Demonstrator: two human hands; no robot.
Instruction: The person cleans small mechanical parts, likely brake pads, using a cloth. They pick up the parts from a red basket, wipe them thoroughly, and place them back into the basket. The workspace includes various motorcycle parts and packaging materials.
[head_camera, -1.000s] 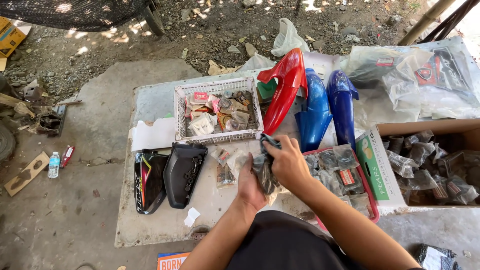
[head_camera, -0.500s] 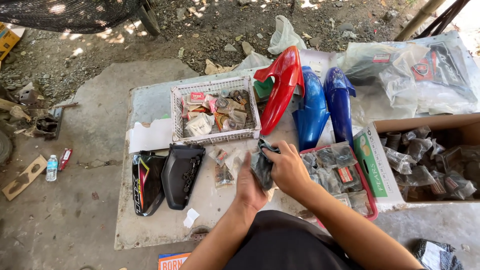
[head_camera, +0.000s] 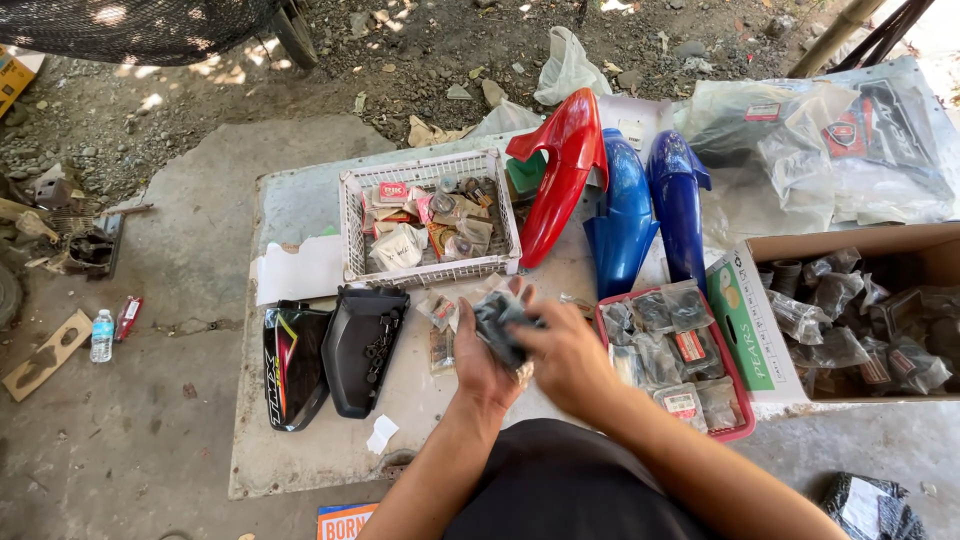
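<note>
Fingers (head_camera: 520, 295) closed round dark bagged part (head_camera: 500, 325), both hands

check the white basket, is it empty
No, the white basket holds small packaged parts and boxes, heaped behind the left hand.

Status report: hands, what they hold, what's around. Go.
Left hand and right hand both on dark bagged part. White basket ahead, red tray right. Nothing blocking.
</note>
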